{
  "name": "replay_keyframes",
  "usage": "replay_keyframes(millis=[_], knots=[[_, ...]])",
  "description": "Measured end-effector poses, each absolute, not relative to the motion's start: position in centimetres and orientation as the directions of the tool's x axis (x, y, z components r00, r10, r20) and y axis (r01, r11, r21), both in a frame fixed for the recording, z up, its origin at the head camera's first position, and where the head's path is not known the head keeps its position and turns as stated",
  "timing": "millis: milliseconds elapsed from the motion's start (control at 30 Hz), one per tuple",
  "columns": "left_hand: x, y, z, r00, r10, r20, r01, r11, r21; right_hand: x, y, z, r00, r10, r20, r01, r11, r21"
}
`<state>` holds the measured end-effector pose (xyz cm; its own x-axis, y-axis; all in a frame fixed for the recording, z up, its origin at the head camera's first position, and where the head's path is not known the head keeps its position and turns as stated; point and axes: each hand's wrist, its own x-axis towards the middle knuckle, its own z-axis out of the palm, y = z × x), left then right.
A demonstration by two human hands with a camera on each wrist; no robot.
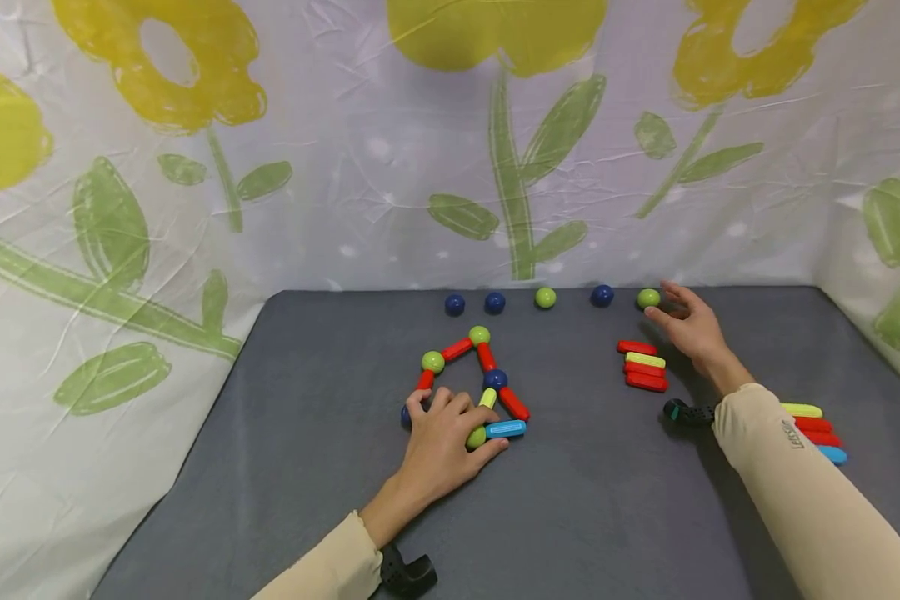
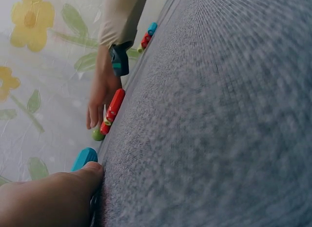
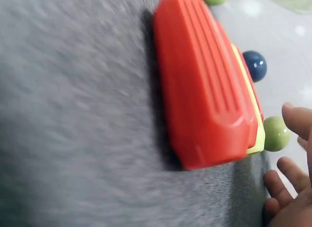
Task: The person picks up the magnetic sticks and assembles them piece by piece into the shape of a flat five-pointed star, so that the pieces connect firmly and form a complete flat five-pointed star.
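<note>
On the grey surface lies a linked shape of red rods (image 1: 513, 403), green balls (image 1: 479, 336) and blue balls (image 1: 495, 380). My left hand (image 1: 438, 446) lies over its near side, thumb and fingers gripping a green ball (image 1: 476, 437). A light-blue rod (image 1: 506, 428) sticks out to the right of that ball, and a yellow-green rod (image 1: 487, 398) shows just beyond the fingers. Part of the shape is hidden under this hand. At the far right, my right hand (image 1: 693, 329) has its thumb and fingers spread beside a single green ball (image 1: 648, 299).
Along the back edge stand dark blue balls (image 1: 602, 295) and another green ball (image 1: 545, 297). A short stack of red and yellow-green rods (image 1: 646, 371) lies left of the right wrist. More rods (image 1: 817, 424) are partly hidden by the right sleeve. A flower-printed cloth (image 1: 360, 167) hangs behind.
</note>
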<state>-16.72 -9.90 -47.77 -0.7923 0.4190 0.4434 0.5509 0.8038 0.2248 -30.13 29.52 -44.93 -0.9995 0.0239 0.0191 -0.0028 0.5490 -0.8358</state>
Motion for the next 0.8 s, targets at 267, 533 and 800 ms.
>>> replay_keyframes(millis=[267, 533, 800], knots=[[-16.7, -9.6, -47.8, -0.786, 0.424, 0.451, 0.558, 0.8, 0.22, -30.9, 30.1, -44.6, -0.994, -0.096, 0.053, -0.103, 0.66, -0.744], [-16.7, -9.9, -47.8, -0.795, 0.411, 0.445, 0.543, 0.81, 0.223, -30.2, 29.9, -45.5, -0.994, -0.077, 0.083, -0.114, 0.674, -0.73], [-16.7, -9.9, -47.8, -0.781, 0.413, 0.468, 0.554, 0.805, 0.214, -28.9, 29.8, -45.5, -0.991, -0.052, 0.126, -0.129, 0.654, -0.746]])
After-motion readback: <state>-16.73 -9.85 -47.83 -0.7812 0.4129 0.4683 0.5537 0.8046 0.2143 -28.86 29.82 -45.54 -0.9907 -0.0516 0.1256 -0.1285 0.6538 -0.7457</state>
